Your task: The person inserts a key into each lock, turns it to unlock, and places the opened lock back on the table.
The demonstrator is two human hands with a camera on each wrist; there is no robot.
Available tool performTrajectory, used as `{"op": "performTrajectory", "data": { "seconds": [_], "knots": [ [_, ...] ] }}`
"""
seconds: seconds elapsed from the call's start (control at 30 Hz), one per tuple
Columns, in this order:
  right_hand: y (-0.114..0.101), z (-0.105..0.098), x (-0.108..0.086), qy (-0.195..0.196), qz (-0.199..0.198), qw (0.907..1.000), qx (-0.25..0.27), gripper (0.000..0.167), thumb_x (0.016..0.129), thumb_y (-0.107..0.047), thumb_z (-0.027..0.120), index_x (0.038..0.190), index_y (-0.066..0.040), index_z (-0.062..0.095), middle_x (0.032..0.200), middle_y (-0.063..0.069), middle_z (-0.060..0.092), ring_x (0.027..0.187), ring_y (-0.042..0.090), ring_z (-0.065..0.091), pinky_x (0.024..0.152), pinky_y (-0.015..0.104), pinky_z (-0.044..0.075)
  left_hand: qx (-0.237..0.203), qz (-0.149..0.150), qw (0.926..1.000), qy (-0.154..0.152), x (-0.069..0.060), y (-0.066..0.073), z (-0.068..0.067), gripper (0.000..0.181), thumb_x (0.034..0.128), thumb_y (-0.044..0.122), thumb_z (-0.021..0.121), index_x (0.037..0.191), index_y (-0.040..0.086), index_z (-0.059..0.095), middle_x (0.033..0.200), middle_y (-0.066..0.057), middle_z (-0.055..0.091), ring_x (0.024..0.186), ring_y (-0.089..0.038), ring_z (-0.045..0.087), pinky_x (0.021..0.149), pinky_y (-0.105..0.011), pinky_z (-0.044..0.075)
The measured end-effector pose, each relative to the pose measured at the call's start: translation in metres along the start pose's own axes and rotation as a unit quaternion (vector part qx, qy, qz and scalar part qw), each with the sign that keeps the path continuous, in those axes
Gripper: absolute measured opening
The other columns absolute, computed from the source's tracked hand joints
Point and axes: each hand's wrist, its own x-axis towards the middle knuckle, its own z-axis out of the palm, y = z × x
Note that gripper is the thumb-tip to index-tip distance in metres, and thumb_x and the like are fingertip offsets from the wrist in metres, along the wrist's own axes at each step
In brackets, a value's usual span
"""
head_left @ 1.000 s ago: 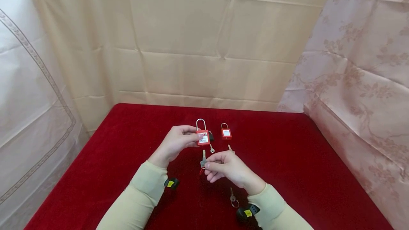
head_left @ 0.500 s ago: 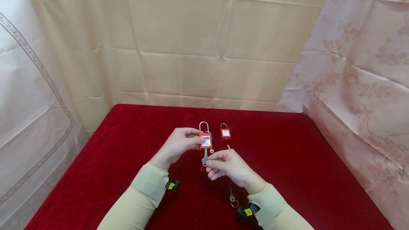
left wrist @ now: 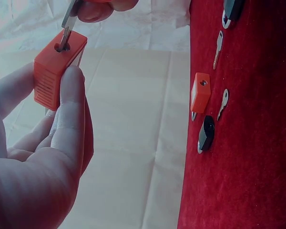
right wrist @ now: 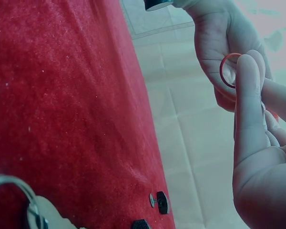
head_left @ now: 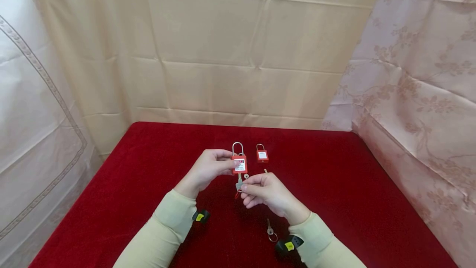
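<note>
My left hand [head_left: 206, 169] grips a red padlock [head_left: 239, 164] with a white label, its long metal shackle pointing up. A key [head_left: 239, 184] is pinched in my right hand [head_left: 270, 193], just below that padlock. In the left wrist view the tip of the key [left wrist: 66, 34] meets the keyhole in the end of the held padlock [left wrist: 50, 71]; how deep it sits I cannot tell. A red ring [right wrist: 222, 70] hangs at my right fingertips in the right wrist view.
A second red padlock [head_left: 262, 156] stands on the red cloth [head_left: 334, 185] behind my right hand. Nearer the front lies a key on a ring [head_left: 270, 231]. The left wrist view shows a dark padlock [left wrist: 207, 133] and loose keys [left wrist: 222, 103].
The key in my right hand has come up against the bottom of the held padlock. My left hand has moved slightly right and down with the padlock, now more upright.
</note>
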Motion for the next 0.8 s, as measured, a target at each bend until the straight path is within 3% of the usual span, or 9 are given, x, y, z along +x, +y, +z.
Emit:
{"op": "performTrajectory", "data": {
  "seconds": [0.8],
  "knots": [
    [-0.0004, -0.0021, -0.0005, -0.005, -0.011, 0.9999, 0.012, 0.024, 0.098, -0.004, 0.065, 0.113, 0.015, 0.064, 0.085, 0.01, 0.072, 0.073, 0.015, 0.072, 0.071, 0.035, 0.061, -0.001, 0.006, 1.0, -0.002, 0.0021, -0.0029, 0.0005, 0.033, 0.0906, 0.003, 0.073, 0.118, -0.013, 0.065, 0.1, -0.018, 0.073, 0.082, -0.02, 0.071, 0.08, -0.038, 0.06]
  ]
}}
